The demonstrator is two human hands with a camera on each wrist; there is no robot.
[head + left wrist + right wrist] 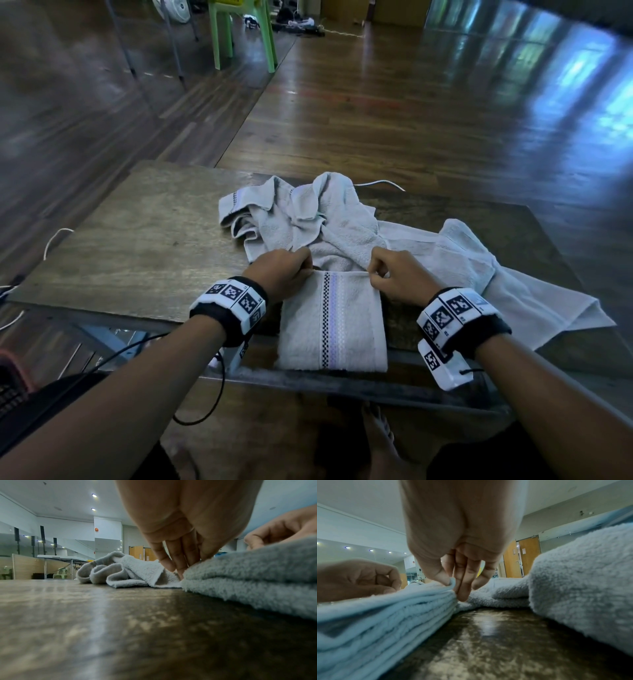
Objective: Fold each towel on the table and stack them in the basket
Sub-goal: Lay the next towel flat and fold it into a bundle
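A folded pale grey towel (pixel 332 325) with a checkered stripe lies at the near edge of the wooden table (pixel 137 240). My left hand (pixel 284 270) pinches its far left corner, thumb and fingers (pixel 173 561) closed on the edge of the folded towel (pixel 248 574). At the far right corner my right hand (pixel 394 274) does the same, its thumb (pixel 440 574) pressing the top layer of the stacked folds (pixel 385 615). A crumpled towel (pixel 294 212) lies just beyond the hands. Another towel (pixel 496 274) is spread out to the right.
A white cord (pixel 380 183) runs past the table's far edge, another (pixel 54 240) off its left side. A green plastic chair (pixel 239 31) stands on the wooden floor far behind. A dark object with a pink rim (pixel 13 377) sits at the lower left.
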